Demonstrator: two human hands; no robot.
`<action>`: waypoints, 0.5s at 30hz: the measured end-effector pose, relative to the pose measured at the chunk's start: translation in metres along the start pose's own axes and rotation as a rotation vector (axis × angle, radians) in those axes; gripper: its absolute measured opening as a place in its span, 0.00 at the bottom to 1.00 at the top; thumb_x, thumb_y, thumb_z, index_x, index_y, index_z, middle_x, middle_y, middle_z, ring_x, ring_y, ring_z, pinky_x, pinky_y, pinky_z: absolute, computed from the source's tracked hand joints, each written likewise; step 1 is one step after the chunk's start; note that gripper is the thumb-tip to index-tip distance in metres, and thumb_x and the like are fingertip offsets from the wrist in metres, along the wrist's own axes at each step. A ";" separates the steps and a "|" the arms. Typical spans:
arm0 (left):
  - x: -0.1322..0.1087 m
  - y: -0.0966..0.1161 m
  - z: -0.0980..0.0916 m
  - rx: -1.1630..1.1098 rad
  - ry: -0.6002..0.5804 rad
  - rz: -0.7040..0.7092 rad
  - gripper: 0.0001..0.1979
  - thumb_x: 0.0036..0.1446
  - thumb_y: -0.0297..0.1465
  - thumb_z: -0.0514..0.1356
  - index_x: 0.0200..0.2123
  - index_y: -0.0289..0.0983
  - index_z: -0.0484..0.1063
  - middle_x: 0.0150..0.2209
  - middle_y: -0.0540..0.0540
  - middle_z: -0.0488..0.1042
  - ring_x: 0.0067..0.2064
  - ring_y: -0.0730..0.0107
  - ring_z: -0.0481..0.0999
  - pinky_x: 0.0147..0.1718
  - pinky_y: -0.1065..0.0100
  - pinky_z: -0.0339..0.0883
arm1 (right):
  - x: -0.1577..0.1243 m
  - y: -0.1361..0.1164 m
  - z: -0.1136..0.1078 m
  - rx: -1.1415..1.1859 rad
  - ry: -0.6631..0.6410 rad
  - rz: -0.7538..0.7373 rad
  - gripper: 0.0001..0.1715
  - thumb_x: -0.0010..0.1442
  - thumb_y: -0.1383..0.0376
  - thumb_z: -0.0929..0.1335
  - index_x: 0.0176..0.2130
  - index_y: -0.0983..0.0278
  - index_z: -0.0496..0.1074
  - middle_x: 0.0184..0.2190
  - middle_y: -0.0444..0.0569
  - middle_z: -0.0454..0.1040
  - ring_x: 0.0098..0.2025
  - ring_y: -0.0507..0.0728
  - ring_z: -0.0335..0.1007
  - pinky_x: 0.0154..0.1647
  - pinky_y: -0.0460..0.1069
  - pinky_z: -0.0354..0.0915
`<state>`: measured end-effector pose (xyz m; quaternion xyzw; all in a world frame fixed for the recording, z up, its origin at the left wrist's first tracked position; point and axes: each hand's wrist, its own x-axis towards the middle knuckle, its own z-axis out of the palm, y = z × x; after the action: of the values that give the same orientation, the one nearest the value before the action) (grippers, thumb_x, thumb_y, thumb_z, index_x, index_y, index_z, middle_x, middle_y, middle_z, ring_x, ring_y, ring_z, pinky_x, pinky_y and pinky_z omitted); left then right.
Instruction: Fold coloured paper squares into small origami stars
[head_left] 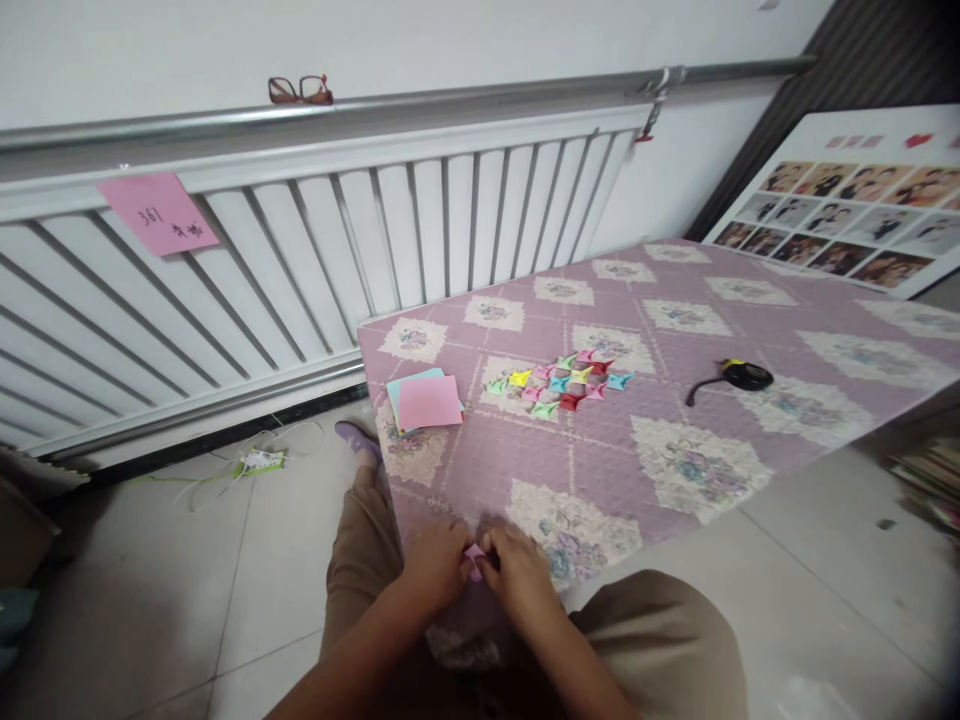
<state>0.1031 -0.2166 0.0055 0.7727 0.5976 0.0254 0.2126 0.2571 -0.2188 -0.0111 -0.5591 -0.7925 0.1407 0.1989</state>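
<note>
Between my two hands, at the near edge of the table, is a small folded piece of pink paper (475, 562). My left hand (441, 563) pinches it from the left, fingers closed. From the right, the thumb and fingers of my right hand (517, 566) are closed on the same paper. My fingers hide much of it, so its exact folded shape cannot be told. Farther back on the table lie several small folded paper figures (559, 384) in green, yellow, pink, blue and red, set in rows. Left of them sits a stack of square paper sheets (430, 402), pink on top.
A purple floral cloth (600, 455) covers the table. A black object with a curved strap (746, 376) lies to the right, and a photo board (847, 205) leans behind. Along the wall runs a white radiator (450, 220); a power strip (262, 461) with cables is on the floor.
</note>
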 end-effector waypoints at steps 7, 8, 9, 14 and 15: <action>-0.006 0.001 -0.001 0.003 0.015 0.028 0.04 0.58 0.31 0.57 0.31 0.38 0.70 0.32 0.49 0.74 0.34 0.68 0.72 0.32 0.70 0.61 | -0.004 0.004 -0.003 0.059 0.003 -0.125 0.07 0.54 0.73 0.67 0.30 0.60 0.68 0.26 0.39 0.72 0.31 0.53 0.69 0.37 0.48 0.58; -0.008 0.001 -0.001 0.002 0.033 0.039 0.04 0.58 0.31 0.57 0.31 0.38 0.70 0.31 0.50 0.74 0.33 0.69 0.72 0.31 0.70 0.61 | -0.003 0.005 -0.006 0.065 -0.002 -0.159 0.08 0.54 0.73 0.67 0.29 0.60 0.68 0.26 0.39 0.72 0.30 0.52 0.68 0.36 0.47 0.58; -0.009 0.002 -0.001 0.004 0.057 0.053 0.04 0.59 0.30 0.56 0.32 0.38 0.70 0.31 0.50 0.74 0.33 0.70 0.71 0.31 0.70 0.61 | -0.002 0.006 -0.009 0.069 -0.005 -0.194 0.08 0.54 0.73 0.67 0.29 0.60 0.68 0.26 0.39 0.72 0.31 0.52 0.68 0.35 0.47 0.58; -0.011 0.002 0.007 0.069 0.229 0.150 0.07 0.62 0.28 0.53 0.33 0.37 0.70 0.35 0.47 0.73 0.39 0.65 0.70 0.39 0.64 0.62 | 0.002 0.010 -0.017 0.013 0.060 -0.316 0.06 0.59 0.70 0.67 0.31 0.61 0.70 0.29 0.43 0.71 0.35 0.55 0.65 0.41 0.51 0.57; -0.010 0.001 0.011 0.085 0.259 0.176 0.09 0.63 0.28 0.52 0.33 0.37 0.70 0.34 0.47 0.72 0.40 0.64 0.70 0.40 0.63 0.62 | 0.001 0.011 -0.016 -0.006 0.078 -0.336 0.06 0.60 0.70 0.66 0.31 0.61 0.70 0.29 0.44 0.71 0.36 0.55 0.64 0.44 0.52 0.56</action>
<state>0.1040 -0.2292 -0.0020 0.8207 0.5505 0.1177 0.0978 0.2737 -0.2142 -0.0018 -0.4245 -0.8669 0.0814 0.2485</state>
